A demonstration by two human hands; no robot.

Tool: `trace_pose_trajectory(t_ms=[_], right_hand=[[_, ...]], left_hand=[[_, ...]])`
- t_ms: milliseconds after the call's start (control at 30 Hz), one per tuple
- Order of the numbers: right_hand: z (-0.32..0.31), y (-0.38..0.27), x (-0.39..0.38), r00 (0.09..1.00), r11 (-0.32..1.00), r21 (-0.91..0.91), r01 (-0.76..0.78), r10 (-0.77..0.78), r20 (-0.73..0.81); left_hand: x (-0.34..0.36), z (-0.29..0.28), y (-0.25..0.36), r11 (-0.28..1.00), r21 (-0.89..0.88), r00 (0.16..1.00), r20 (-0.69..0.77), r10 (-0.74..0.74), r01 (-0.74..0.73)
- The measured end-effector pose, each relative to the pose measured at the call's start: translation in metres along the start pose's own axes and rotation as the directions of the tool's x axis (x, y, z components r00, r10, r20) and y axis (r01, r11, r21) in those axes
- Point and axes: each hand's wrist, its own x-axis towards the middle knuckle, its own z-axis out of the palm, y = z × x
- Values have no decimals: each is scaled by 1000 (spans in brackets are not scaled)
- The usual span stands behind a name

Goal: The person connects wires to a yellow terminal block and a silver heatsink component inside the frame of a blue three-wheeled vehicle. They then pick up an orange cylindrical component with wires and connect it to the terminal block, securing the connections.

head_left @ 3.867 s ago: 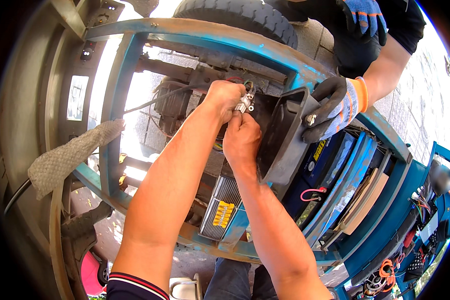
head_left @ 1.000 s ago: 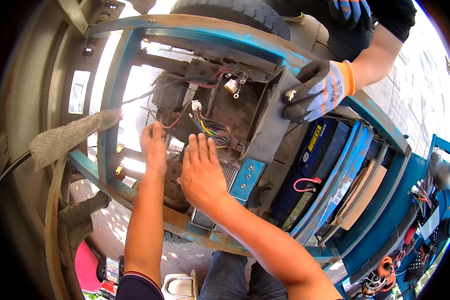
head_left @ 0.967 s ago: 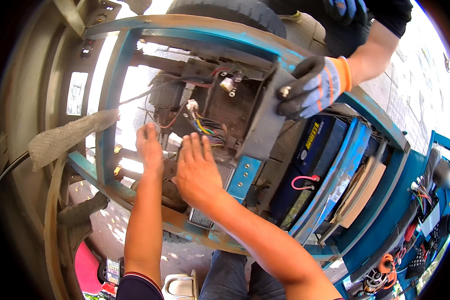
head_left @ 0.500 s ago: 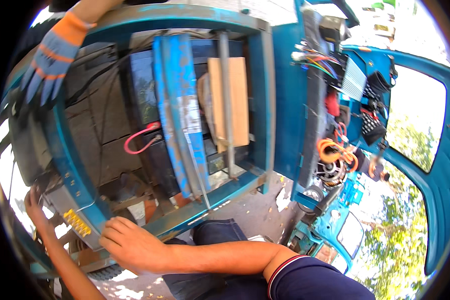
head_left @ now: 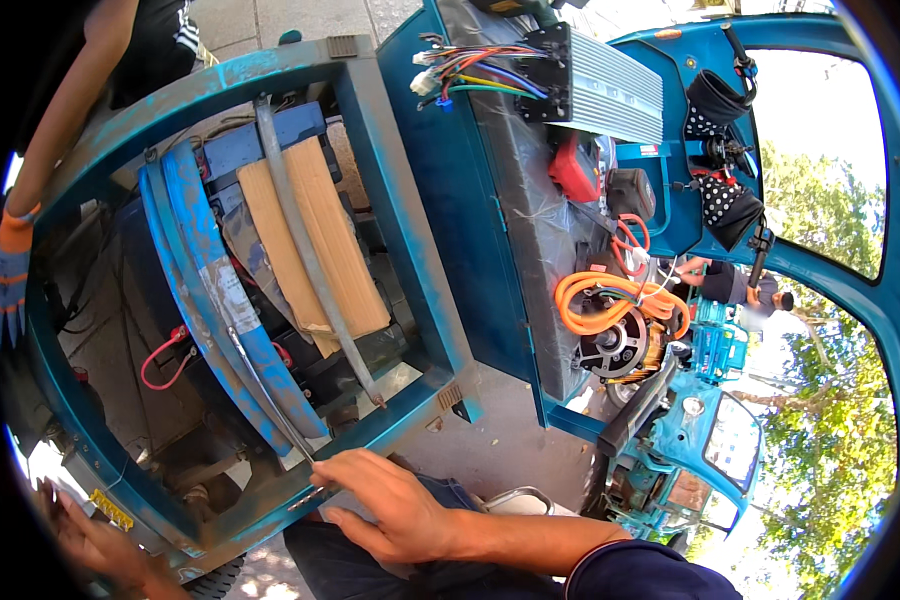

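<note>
Setting: outdoors, pavement under a tilted blue frame (head_left: 410, 230).
Right hand (head_left: 395, 505): lay on the frame's lower rail, fingers spread, gripping nothing, seemingly to brace.
Left hand (head_left: 100, 545): at the frame's lower corner by a yellow plate (head_left: 113, 508); grip unclear.
Gloved hand (head_left: 10, 280): another person's, apparently steadying the far side.
Inside: cardboard (head_left: 310, 240) strapped under a metal bar (head_left: 310, 255).

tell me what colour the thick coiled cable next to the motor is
Orange: the coiled cable loops just above the motor, clearest in the head view.
</note>
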Motion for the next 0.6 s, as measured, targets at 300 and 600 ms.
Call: trace_pose_trajectory(t_ms=[300,600], right_hand=[[-111,35,-83,974,986,26,-165,167,-150],[-146,44,-142,885,962,160,-223,269,-381]], left_hand=[[-15,114,302,628,-775,836,292,464,-77],[9,180,443,621,-772,623,419,661,-139]])
